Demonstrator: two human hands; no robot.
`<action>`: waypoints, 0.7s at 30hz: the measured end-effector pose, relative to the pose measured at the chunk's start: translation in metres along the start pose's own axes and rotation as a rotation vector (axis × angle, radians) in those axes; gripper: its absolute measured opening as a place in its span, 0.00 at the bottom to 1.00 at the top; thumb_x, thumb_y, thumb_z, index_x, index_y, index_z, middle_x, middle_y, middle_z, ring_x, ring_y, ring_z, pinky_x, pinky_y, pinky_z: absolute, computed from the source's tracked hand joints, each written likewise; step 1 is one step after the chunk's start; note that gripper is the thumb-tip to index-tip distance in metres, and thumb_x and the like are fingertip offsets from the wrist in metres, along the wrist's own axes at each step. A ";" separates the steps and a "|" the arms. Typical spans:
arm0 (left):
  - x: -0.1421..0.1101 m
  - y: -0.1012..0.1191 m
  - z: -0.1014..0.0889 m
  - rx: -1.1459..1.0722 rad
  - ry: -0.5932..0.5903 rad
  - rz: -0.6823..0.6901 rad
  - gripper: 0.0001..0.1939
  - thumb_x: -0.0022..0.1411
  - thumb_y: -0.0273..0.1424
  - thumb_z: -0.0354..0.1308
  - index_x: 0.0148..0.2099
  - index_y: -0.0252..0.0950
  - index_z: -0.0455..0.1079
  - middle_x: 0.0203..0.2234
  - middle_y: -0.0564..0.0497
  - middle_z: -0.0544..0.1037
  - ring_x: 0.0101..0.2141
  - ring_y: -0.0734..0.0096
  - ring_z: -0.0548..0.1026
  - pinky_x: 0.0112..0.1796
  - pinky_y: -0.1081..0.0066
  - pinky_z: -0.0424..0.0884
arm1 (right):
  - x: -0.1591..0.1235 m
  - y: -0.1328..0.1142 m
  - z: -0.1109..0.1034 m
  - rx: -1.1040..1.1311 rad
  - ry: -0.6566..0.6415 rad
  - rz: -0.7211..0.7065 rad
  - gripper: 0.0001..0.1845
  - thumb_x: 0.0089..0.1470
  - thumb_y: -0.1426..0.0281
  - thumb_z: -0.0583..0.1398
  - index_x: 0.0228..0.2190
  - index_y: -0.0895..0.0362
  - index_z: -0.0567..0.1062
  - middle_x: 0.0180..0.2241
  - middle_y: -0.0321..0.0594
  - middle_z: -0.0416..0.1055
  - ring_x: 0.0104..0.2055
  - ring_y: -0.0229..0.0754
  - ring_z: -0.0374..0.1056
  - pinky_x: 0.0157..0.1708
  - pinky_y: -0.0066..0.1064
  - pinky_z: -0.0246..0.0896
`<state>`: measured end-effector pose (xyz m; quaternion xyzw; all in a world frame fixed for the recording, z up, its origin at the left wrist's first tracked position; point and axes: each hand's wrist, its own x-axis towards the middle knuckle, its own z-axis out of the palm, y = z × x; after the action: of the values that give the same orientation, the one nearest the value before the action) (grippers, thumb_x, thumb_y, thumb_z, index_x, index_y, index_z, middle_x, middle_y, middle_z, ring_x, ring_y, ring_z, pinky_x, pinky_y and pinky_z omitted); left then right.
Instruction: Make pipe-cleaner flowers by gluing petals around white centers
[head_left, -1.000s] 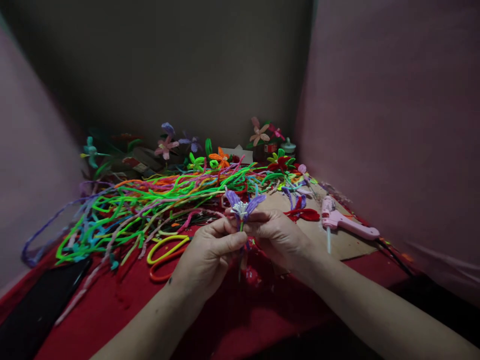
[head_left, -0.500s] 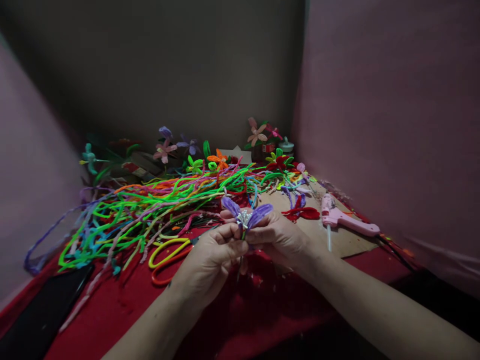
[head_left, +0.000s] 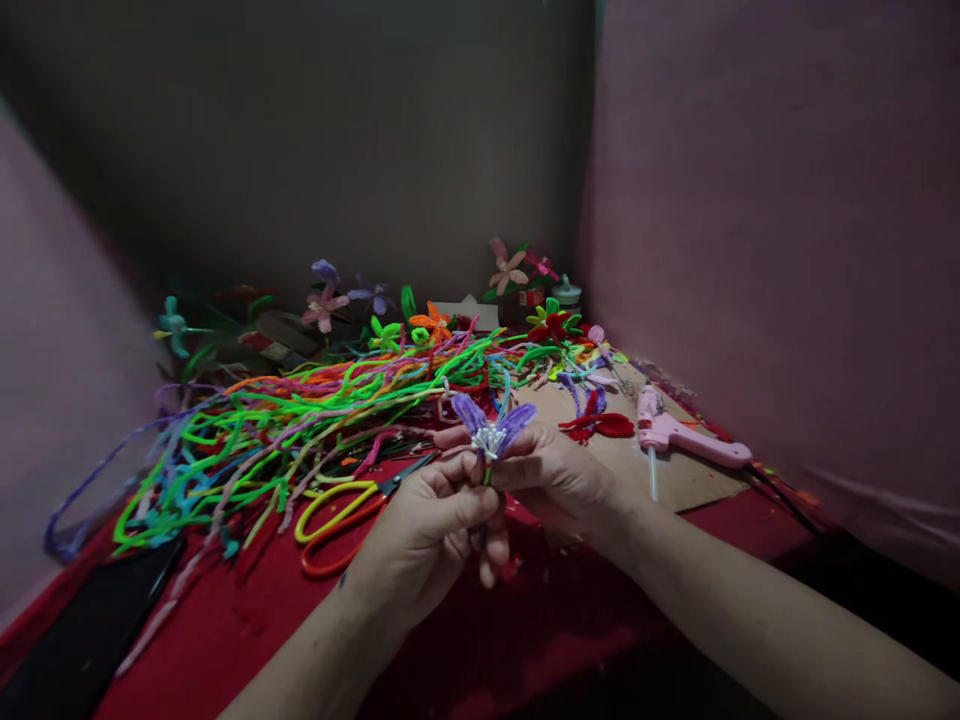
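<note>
Between both hands stands a pipe-cleaner flower with fuzzy purple petals and a cluster of white stamens at its centre. My left hand pinches its short green stem between thumb and fingers. From the other side, my right hand is closed on the base of the petals, its thumb and fingers close to those of the left. The lower stem is mostly hidden by the fingers. Just left of my left hand lie scissors with yellow and orange handles.
A heap of coloured pipe cleaners spreads over the red cloth. At right, a pink glue gun and red petals rest on cardboard. A black phone lies front left. Finished flowers stand behind.
The petals first opened wider and tipped toward me, then drew a little closer together. Both hands keep hold of the flower, and some left fingers now extend lower. The view has shifted slightly.
</note>
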<state>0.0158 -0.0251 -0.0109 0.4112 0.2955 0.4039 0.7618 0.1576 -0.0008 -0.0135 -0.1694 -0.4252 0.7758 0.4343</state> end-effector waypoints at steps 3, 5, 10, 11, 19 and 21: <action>0.000 -0.002 0.001 -0.019 -0.004 0.004 0.10 0.49 0.29 0.64 0.30 0.34 0.64 0.17 0.56 0.69 0.13 0.78 0.68 0.12 0.79 0.64 | 0.001 0.000 0.001 -0.010 0.011 -0.005 0.09 0.35 0.71 0.69 0.24 0.58 0.78 0.34 0.42 0.76 0.40 0.43 0.70 0.38 0.32 0.63; -0.001 -0.002 0.003 -0.035 0.009 0.006 0.11 0.49 0.30 0.64 0.31 0.34 0.64 0.17 0.56 0.69 0.13 0.80 0.66 0.11 0.81 0.63 | 0.001 0.001 0.001 -0.005 0.016 -0.008 0.09 0.35 0.71 0.68 0.25 0.58 0.79 0.36 0.41 0.76 0.42 0.44 0.69 0.39 0.32 0.62; -0.001 -0.002 0.004 -0.082 0.026 -0.040 0.11 0.51 0.29 0.63 0.34 0.34 0.64 0.17 0.59 0.66 0.12 0.87 0.59 0.12 0.85 0.54 | 0.002 0.003 0.001 0.015 0.031 -0.031 0.08 0.36 0.72 0.67 0.26 0.57 0.78 0.33 0.38 0.76 0.38 0.39 0.70 0.40 0.29 0.60; -0.001 -0.002 0.004 -0.095 0.019 -0.042 0.11 0.51 0.30 0.64 0.35 0.34 0.64 0.17 0.59 0.65 0.12 0.88 0.58 0.12 0.85 0.54 | 0.002 0.003 0.001 0.013 0.026 -0.030 0.08 0.36 0.72 0.67 0.26 0.57 0.79 0.33 0.37 0.76 0.37 0.38 0.70 0.40 0.28 0.60; -0.002 -0.003 0.001 -0.108 0.054 -0.038 0.12 0.50 0.30 0.64 0.32 0.35 0.63 0.18 0.58 0.67 0.11 0.88 0.59 0.12 0.85 0.52 | 0.002 0.004 -0.002 0.019 0.012 -0.023 0.08 0.34 0.72 0.68 0.24 0.59 0.78 0.37 0.40 0.75 0.39 0.39 0.69 0.38 0.28 0.60; -0.002 -0.004 0.001 -0.105 0.052 -0.036 0.12 0.50 0.30 0.64 0.30 0.35 0.62 0.18 0.57 0.67 0.11 0.88 0.60 0.12 0.85 0.53 | 0.002 0.005 -0.003 0.000 -0.010 -0.024 0.08 0.35 0.72 0.68 0.24 0.59 0.78 0.39 0.40 0.74 0.38 0.39 0.69 0.36 0.29 0.61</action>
<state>0.0176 -0.0283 -0.0133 0.3545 0.3009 0.4156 0.7817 0.1558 0.0014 -0.0190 -0.1602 -0.4293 0.7716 0.4413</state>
